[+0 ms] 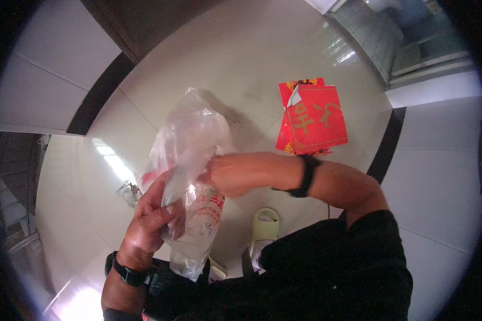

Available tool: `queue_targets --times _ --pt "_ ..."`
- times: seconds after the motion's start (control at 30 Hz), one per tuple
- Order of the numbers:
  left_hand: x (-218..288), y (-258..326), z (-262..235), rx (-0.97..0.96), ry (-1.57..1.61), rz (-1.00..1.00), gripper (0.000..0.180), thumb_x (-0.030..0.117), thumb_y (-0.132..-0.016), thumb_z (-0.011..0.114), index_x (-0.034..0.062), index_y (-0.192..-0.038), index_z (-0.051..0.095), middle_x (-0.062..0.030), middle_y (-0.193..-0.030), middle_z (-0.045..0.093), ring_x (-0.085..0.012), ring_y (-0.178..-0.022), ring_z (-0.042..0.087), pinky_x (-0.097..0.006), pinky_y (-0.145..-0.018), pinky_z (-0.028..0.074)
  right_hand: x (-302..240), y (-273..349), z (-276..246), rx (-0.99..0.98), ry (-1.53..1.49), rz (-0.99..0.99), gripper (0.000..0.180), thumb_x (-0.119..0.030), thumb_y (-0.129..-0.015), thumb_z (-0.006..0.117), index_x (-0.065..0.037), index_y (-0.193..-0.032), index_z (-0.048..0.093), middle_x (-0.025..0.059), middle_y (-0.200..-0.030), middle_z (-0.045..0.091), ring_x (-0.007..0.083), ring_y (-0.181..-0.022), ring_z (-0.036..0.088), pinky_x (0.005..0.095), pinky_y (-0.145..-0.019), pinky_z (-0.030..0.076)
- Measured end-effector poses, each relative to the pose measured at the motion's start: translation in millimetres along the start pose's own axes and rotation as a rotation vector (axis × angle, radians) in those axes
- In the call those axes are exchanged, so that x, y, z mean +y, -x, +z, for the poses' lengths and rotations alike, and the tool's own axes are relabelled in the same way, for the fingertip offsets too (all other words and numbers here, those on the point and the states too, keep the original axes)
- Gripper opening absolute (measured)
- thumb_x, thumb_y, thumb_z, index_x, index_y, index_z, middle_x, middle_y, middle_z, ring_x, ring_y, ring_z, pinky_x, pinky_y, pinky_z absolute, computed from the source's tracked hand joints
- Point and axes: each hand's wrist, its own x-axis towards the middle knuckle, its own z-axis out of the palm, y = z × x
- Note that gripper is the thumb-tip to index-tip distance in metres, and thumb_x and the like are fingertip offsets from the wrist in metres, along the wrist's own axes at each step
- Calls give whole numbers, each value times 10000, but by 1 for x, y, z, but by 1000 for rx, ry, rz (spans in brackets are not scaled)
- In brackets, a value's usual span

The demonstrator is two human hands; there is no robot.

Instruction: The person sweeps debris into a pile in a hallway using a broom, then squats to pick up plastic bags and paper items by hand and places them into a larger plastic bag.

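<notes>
Left of centre in the frame, I see a translucent plastic bag [195, 120] with red print, held above a tiled floor [246, 32]. The left hand [154, 216] has its fingers closed on the bag's side. The right hand [222, 175] is against the bag, its fingers hidden; I cannot tell how open they are. Gold-marked red paper sheets [322, 122] lie upper right; a pale green slipper [265, 229] shows lower centre.

Glossy pale floor [241, 48] spread under me, thin tile joints [139, 110] crossing it. Left wall [53, 59] and right wall [439, 176], both pale, met it in dark skirting [98, 95]. Dark brown panel [144, 21] stood ahead to my left. Bright reflections [114, 161] streaked floor at my left; more glints [345, 55] lay ahead, right.
</notes>
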Motion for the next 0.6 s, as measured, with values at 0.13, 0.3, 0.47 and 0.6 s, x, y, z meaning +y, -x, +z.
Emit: queue_targets --times 0.13,0.3,0.47,0.6 --pt "2 -2 4 17 -37 9 716 189 -733 596 8 -1319 228 -10 -620 437 -103 -474 411 -228 -428 316 36 86 -36 -207 -749 198 299 -124 -765 545 -25 -1047 540 157 -900 591 267 -851 584 357 -746 464" --pt "-15 -13 10 20 -24 -36 732 193 -726 609 6 -1322 226 -14 -645 450 -104 -495 419 -223 -442 326 121 177 60 266 -128 996 721 -203 -705 645 -84 -1317 282 208 -1227 431 301 -1132 429 394 -949 344" --pt "-15 -27 19 1 -11 -36 719 181 -732 618 28 -1325 242 4 -671 449 -103 -532 431 -224 -476 348 142 182 87 -37 340 1210 1036 -305 -622 725 -114 -1367 31 266 -1336 228 427 -1173 310 510 -930 307" --pt "-18 -30 23 41 -49 -82 703 172 -743 611 36 -1326 243 6 -689 453 -102 -556 441 -226 -485 354 162 186 113 10 221 1312 1012 -333 -598 736 -19 -1335 119 281 -1309 240 461 -1093 392 552 -867 365"
